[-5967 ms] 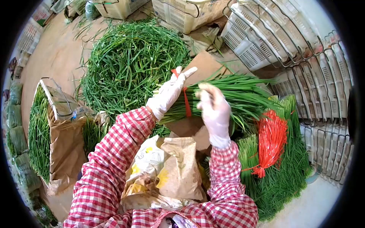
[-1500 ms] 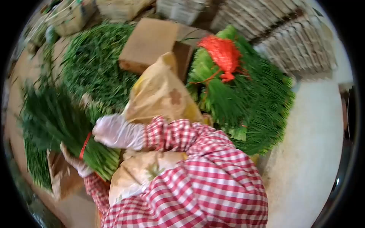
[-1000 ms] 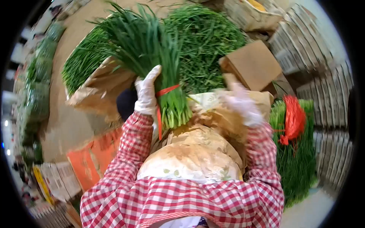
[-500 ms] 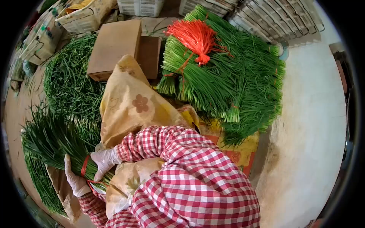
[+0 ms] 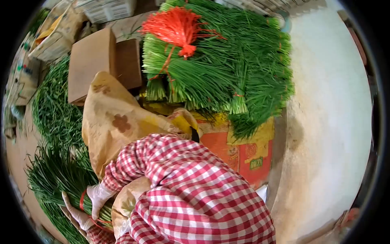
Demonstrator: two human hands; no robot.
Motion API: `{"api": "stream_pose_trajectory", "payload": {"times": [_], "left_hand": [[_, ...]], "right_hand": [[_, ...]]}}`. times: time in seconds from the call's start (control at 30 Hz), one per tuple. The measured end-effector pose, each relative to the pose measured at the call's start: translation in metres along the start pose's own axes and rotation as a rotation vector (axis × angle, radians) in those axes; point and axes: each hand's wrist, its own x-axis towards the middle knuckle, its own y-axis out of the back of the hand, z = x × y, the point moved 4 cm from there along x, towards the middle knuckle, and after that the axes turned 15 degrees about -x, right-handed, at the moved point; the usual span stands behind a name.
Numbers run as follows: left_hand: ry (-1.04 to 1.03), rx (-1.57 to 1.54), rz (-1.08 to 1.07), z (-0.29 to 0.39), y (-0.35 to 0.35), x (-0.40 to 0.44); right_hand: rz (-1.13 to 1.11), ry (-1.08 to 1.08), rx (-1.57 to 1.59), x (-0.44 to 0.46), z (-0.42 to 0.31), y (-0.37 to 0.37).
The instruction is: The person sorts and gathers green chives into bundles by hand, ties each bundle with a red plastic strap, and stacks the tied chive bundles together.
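A thick bundle of long green garlic chives (image 5: 61,179) lies at the lower left, leaf tips pointing up and left. A red tie (image 5: 82,200) circles it, and a second red band shows nearer its stem end. My gloved right hand (image 5: 98,199) curls over the bundle's near side beside that tie. Along its lower left side, my gloved left hand (image 5: 80,216) clasps it, fingers extended against the leaves. The stem ends are partly covered by the tan apron (image 5: 122,126) on my lap.
Tied chive bundles (image 5: 239,53) are stacked ahead, topped by a bunch of red ties (image 5: 174,30). Loose greens (image 5: 57,105) lie left of a cardboard box (image 5: 91,61). White crates (image 5: 107,10) stand behind. A red and yellow carton (image 5: 254,156) lies right of my knee.
My view has shifted right, so the stack and box appear farther left. Both hands, still round the chive bundle, now appear lower in view.
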Motion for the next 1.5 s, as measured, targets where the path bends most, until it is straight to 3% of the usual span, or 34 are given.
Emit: {"api": "stream_pose_trajectory", "payload": {"times": [0.07, 0.2, 0.27, 0.3, 0.37, 0.4, 0.5, 0.57, 0.6, 0.63, 0.7, 0.8, 0.83, 1.03, 1.13, 1.17, 1.23, 1.3, 1.37, 1.47, 1.5], "left_hand": [[-0.066, 0.121, -0.121, 0.013, -0.007, 0.001], [0.021, 0.01, -0.169, 0.02, -0.045, -0.006], [0.036, 0.016, -0.304, 0.034, -0.07, 0.005], [0.053, 0.049, -0.411, 0.042, -0.09, 0.009], [0.068, 0.032, -0.516, 0.058, -0.141, -0.001], [0.08, 0.0, -0.514, 0.06, -0.173, -0.019], [-0.118, 0.193, -0.899, 0.06, -0.248, -0.047], [-0.294, 0.251, -1.139, 0.056, -0.289, -0.075], [-0.394, 0.259, -1.286, 0.053, -0.309, -0.106], [-0.507, 0.223, -1.29, 0.054, -0.318, -0.106], [-0.638, 0.261, -1.222, 0.056, -0.316, -0.099], [-0.204, 0.255, -1.128, 0.033, -0.283, -0.026], [-0.2, 0.344, -1.03, 0.026, -0.273, -0.015], [0.003, 0.318, -0.812, -0.007, -0.205, 0.04], [0.006, 0.362, -0.674, -0.007, -0.18, 0.069], [-0.025, 0.378, -0.621, -0.005, -0.176, 0.069], [-0.001, 0.357, -0.601, -0.007, -0.167, 0.076], [0.02, 0.367, -0.548, -0.008, -0.16, 0.088], [0.039, 0.367, -0.55, -0.009, -0.157, 0.089], [0.063, 0.373, -0.569, -0.016, -0.171, 0.085], [0.058, 0.403, -0.565, -0.019, -0.18, 0.086]], "right_hand": [[-0.021, 0.021, 0.075, -0.018, -0.006, 0.011], [0.325, 0.202, 0.044, -0.027, -0.009, 0.034], [0.759, 0.613, 0.171, -0.034, -0.022, 0.057], [0.596, 0.402, 0.157, -0.043, -0.028, 0.071], [0.695, 0.939, 0.66, -0.09, -0.06, 0.105], [0.627, 0.853, 0.675, -0.102, -0.065, 0.124], [0.621, 0.765, 0.771, -0.183, -0.073, 0.168], [0.916, 0.728, 0.542, -0.213, -0.051, 0.187], [1.034, 0.581, 0.536, -0.244, -0.043, 0.19], [1.32, 0.396, 0.366, -0.269, -0.022, 0.191], [1.683, 0.286, 0.336, -0.315, 0.01, 0.195], [2.046, 0.339, 0.447, -0.365, 0.069, 0.191], [2.101, 0.346, 0.415, -0.373, 0.087, 0.186], [2.073, 0.303, 0.789, -0.344, 0.142, 0.169], [1.909, 0.138, 1.14, -0.284, 0.208, 0.174], [1.811, -0.083, 1.26, -0.266, 0.228, 0.178], [1.642, -0.244, 1.448, -0.228, 0.28, 0.198], [1.554, -0.193, 1.532, -0.206, 0.307, 0.219], [1.523, 0.039, 1.505, -0.2, 0.309, 0.225], [1.421, 0.127, 1.544, -0.196, 0.301, 0.227], [1.409, 0.024, 1.637, -0.195, 0.307, 0.223]]}}
